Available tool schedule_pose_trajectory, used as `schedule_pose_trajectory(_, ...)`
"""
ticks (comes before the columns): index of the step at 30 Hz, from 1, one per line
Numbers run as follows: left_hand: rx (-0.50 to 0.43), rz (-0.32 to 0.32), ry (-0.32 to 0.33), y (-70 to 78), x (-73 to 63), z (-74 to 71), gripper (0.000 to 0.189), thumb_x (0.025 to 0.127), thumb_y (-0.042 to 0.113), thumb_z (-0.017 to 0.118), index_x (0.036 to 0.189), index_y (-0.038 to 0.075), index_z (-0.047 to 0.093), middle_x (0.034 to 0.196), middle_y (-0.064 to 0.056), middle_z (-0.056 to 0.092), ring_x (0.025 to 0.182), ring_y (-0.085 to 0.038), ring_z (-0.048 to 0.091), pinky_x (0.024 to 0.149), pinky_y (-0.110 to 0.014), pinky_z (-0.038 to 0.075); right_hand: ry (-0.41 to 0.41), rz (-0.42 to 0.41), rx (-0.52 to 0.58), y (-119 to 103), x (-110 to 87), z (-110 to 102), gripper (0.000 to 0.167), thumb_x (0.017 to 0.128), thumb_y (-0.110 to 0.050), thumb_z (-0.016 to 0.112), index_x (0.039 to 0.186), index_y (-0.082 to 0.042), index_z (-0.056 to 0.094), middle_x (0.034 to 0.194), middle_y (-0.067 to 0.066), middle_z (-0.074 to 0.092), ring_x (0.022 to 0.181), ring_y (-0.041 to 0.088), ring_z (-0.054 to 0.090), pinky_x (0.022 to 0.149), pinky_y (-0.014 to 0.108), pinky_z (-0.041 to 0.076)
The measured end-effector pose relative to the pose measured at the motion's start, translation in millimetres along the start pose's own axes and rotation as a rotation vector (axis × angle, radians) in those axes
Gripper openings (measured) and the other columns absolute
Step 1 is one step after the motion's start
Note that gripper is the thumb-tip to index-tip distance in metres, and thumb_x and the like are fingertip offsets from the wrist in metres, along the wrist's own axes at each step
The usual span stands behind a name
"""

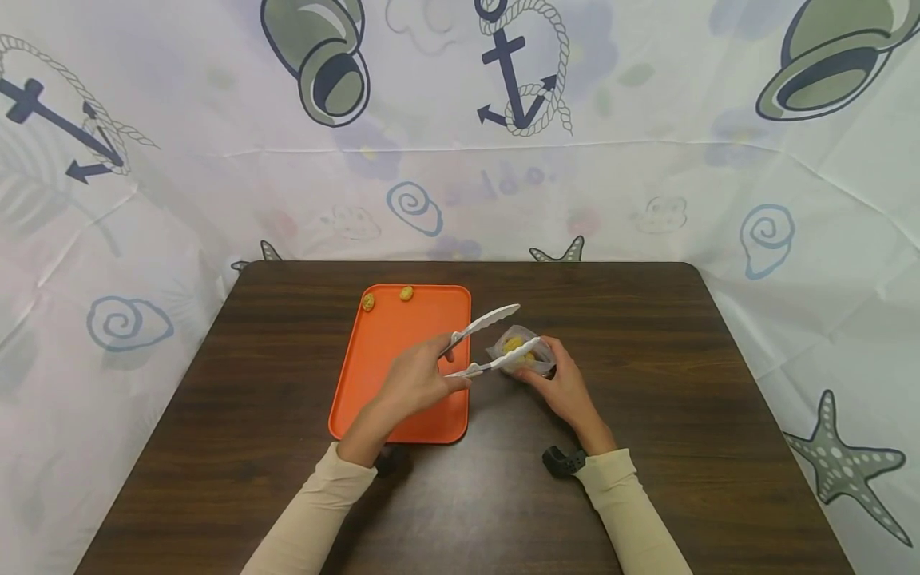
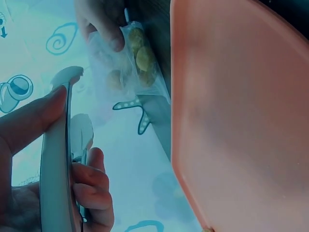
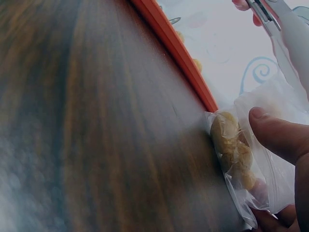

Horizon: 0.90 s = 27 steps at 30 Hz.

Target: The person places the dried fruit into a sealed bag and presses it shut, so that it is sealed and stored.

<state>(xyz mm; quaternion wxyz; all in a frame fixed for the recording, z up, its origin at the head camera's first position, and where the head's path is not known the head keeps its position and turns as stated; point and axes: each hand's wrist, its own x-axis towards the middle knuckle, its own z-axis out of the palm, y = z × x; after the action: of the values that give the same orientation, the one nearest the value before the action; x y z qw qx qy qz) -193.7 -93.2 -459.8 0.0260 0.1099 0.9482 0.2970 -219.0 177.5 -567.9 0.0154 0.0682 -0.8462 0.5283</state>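
Observation:
My left hand (image 1: 417,382) grips white-tipped tongs (image 1: 491,318), whose two arms are spread apart and point right toward a clear plastic bag (image 1: 544,355). In the left wrist view the thumb lies along one arm of the tongs (image 2: 55,164) and the fingers curl at the other. My right hand (image 1: 568,391) holds the bag at its right side, thumb in front. Several yellowish-brown round pieces (image 3: 236,152) sit at the bottom of the bag; their exact kind cannot be told. Nothing shows between the tong tips.
An orange tray (image 1: 402,319) lies on the dark wooden table (image 1: 647,335), left of the bag. Two similar small pieces, one at the tray's corner (image 1: 368,302) and another beside it (image 1: 406,293), rest near its far edge. A patterned white cloth (image 1: 618,176) hangs behind the table.

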Motion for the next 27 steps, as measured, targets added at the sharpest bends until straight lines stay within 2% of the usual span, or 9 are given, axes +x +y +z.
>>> schedule_pose_trajectory(7,-0.007,-0.013,0.029,-2.7,-0.5,-1.5,0.045,0.078,0.037,0.089,0.108,0.013,0.065,0.079,-0.002,0.06,0.062,-0.017,0.048,0.06,-0.033,0.038,-0.002,-0.008,-0.005,0,-0.3,0,0.065,0.086,-0.034,0.084,0.14,-0.017,0.051,0.134,0.011,0.063,0.118,0.03,0.06,0.101,0.05,0.044)
schedule_pose_trajectory(13,-0.046,-0.071,0.051,-9.1,-2.1,-6.2,0.043,0.084,0.037,0.085,0.114,0.016,0.063,0.076,-0.001,0.058,0.06,-0.019,0.048,0.056,-0.033,0.037,-0.006,0.0,-0.005,0,0.0,0,0.067,0.086,-0.034,0.085,0.141,-0.017,0.051,0.133,0.012,0.062,0.117,0.031,0.06,0.1,0.049,0.044)
schedule_pose_trajectory(19,-0.051,-0.128,0.089,-18.8,-3.4,-11.7,0.047,0.083,0.041,0.086,0.113,0.013,0.063,0.074,-0.003,0.058,0.057,-0.019,0.048,0.054,-0.032,0.037,-0.01,0.002,-0.003,0,-0.8,0,0.068,0.086,-0.037,0.085,0.141,-0.018,0.051,0.133,0.01,0.062,0.116,0.029,0.06,0.1,0.049,0.044)
schedule_pose_trajectory(27,-0.087,-0.187,0.137,-30.6,-3.7,-18.0,0.048,0.084,0.038,0.085,0.114,0.009,0.062,0.091,-0.006,0.062,0.06,-0.02,0.048,0.054,-0.032,0.037,-0.014,0.013,0.0,-1,-1.0,0,0.069,0.086,-0.039,0.084,0.142,-0.019,0.05,0.134,0.009,0.062,0.116,0.028,0.059,0.101,0.048,0.044)
